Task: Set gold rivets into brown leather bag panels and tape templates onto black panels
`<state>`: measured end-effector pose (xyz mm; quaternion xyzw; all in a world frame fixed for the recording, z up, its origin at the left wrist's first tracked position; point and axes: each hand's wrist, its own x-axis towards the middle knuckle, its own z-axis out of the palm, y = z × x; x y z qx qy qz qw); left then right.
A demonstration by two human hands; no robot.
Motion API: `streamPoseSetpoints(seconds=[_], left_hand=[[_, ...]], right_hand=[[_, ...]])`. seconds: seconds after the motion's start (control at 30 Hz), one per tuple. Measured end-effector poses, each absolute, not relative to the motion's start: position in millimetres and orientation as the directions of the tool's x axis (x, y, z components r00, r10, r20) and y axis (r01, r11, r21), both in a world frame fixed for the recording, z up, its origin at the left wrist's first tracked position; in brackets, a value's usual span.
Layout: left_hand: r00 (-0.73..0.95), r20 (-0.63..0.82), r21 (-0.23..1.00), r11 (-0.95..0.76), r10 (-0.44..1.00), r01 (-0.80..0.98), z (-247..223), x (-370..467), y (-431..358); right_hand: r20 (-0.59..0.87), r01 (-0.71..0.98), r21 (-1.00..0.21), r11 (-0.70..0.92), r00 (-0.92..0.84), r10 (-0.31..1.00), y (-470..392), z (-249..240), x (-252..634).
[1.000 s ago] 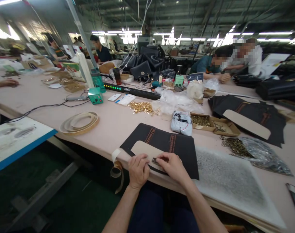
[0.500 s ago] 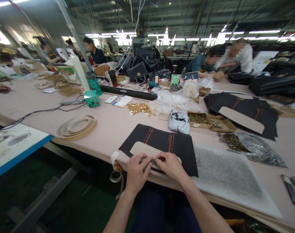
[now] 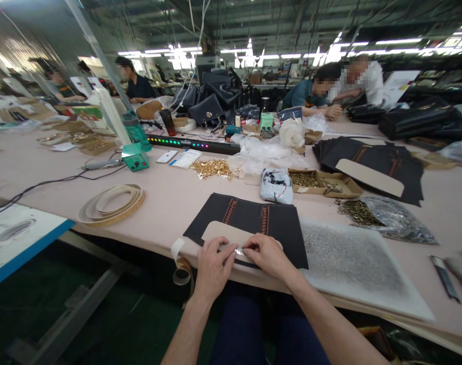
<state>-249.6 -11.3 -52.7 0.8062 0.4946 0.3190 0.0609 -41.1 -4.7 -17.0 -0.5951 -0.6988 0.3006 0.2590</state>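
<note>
Black leather-like panels (image 3: 280, 223) with reddish-brown stitched strips lie at the table's front edge. On top of them rests a beige panel (image 3: 219, 229) with rounded ends. A small shiny silvery piece (image 3: 239, 250) shows at the beige panel's near edge, between my fingertips; its exact kind cannot be made out. My left hand (image 3: 214, 263) pinches at it from the left, fingers bent. From the right, my right hand (image 3: 267, 255) closes thumb and fingertips on its other side. Both hands partly cover the beige panel's lower edge.
A pale, speckled board (image 3: 352, 268) lies to the right. Behind are gold-coloured fittings (image 3: 212, 169), a plastic bag (image 3: 276, 185), cardboard boxes of metal parts (image 3: 305, 180) and more black panels (image 3: 371, 162). Coiled beige strip (image 3: 112, 203) sits left, near a green control box (image 3: 135, 157). Co-workers sit across.
My hands stay at the same spot on the beige panel; the small piece between them now gleams brighter. The view has shifted slightly, and coloured lights now show on the black bar behind.
</note>
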Motion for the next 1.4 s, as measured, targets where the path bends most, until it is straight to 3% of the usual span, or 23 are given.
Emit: streamPoseSetpoints(seconds=[0.3,0.67,1.2,1.4], left_hand=[[0.376,0.400,0.371,-0.522,0.836,0.768,-46,-253,-4],[0.349,0.447,0.407,-0.535,0.823,0.740,-58,-254,-4],[0.313,0.426,0.455,-0.500,0.849,0.736,-59,-255,-5],[0.334,0.461,0.419,-0.533,0.822,0.735,-66,-254,-13]], right_hand=[[-0.033,0.672,-0.733,0.105,-0.189,0.981,2,-14,-37],[-0.172,0.576,-0.817,-0.004,-0.238,0.956,18,-25,-35],[-0.439,0.862,-0.506,0.025,-0.283,0.853,61,13,-66],[-0.275,0.825,-0.549,0.133,-0.329,0.903,40,6,-46]])
